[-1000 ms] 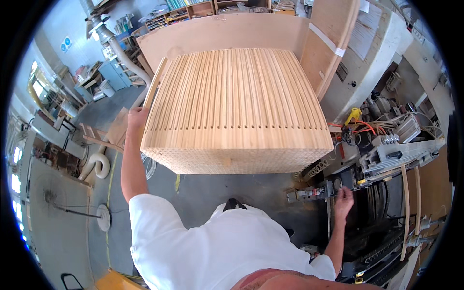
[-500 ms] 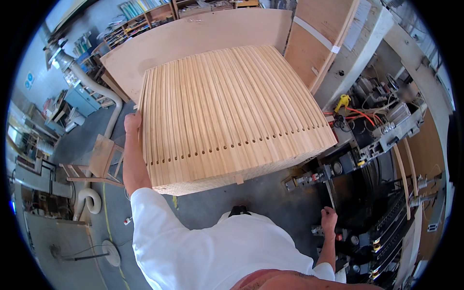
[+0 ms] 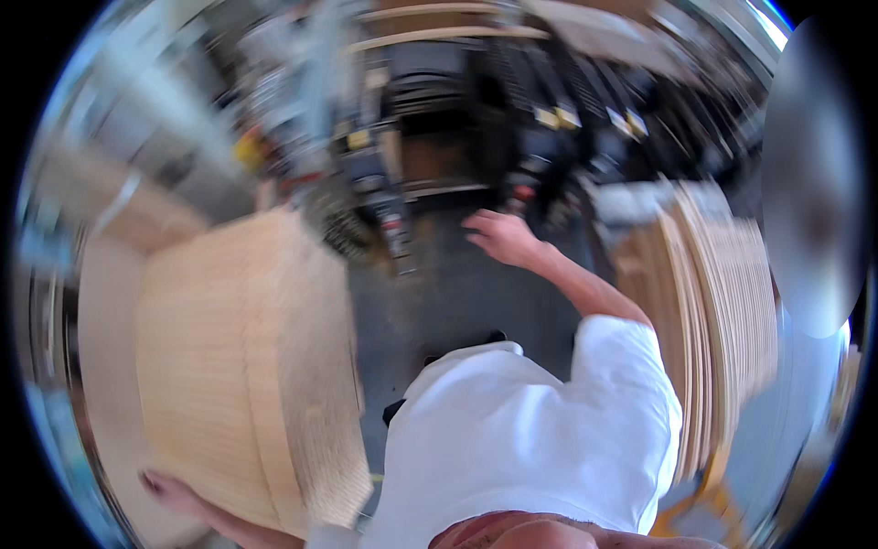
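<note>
A large stack of pale wooden slats point(image 3: 197, 339) stands on my left, smeared by motion, its near side showing many stacked ends. My left hand point(image 3: 169, 490) lies over the stack's lower left part, close to its outer edge. Blur hides its fingers, and whether it touches the wood I cannot tell. My right hand point(image 3: 503, 236) reaches out in front of me above the floor, toward the dark machine point(image 3: 439, 101). Its fingers are loosely bent and apart, with nothing visible in them.
Another group of pale wooden slats point(image 3: 700, 320) stands upright on my right, above a yellow frame point(image 3: 704, 508). Machine rails and fittings point(image 3: 549, 119) span the far side. A pale board point(image 3: 108, 366) stands beyond the left stack. Grey floor point(image 3: 421, 274) lies between the stacks.
My view has swung right, so the slat stack is now on my left and the machine ahead. My right hand has come forward and up, and its fingers have loosened. A second slat group has appeared.
</note>
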A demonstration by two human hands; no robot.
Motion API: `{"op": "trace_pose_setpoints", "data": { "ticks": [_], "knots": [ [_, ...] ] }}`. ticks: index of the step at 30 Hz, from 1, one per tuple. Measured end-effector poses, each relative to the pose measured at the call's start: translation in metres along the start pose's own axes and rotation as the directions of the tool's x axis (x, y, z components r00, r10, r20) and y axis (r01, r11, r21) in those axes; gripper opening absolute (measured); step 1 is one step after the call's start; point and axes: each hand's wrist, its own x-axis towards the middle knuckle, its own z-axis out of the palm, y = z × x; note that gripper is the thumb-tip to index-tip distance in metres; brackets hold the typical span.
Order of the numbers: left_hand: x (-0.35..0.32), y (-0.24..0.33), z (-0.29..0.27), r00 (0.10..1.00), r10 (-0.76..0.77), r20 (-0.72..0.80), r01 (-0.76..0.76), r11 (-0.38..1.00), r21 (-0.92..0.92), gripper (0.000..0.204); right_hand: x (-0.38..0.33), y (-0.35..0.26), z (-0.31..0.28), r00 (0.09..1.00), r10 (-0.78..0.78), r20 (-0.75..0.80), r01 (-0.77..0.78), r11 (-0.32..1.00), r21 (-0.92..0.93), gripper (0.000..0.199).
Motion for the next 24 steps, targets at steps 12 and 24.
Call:
{"op": "trace_pose_setpoints", "data": {
  "ticks": [12, 24],
  "knots": [
    [-0.405, 0.376, 0.189, 0.155, 0.776, 0.611, 0.023, 0.616, -0.787, 0.034, -0.288, 0.084, -0.164, 0.635, 0.41, -0.655, -0.687, 0.688, -0.236, 0.032],
    [-0.566, 0.492, 0.265, -0.256, 0.823, 0.507, -0.027, 0.519, -0.855, 0.036, -0.444, 0.099, -0.16, 0.353, 0.47, -0.809, -0.933, 0.242, -0.267, 0.016]
  ]
}}
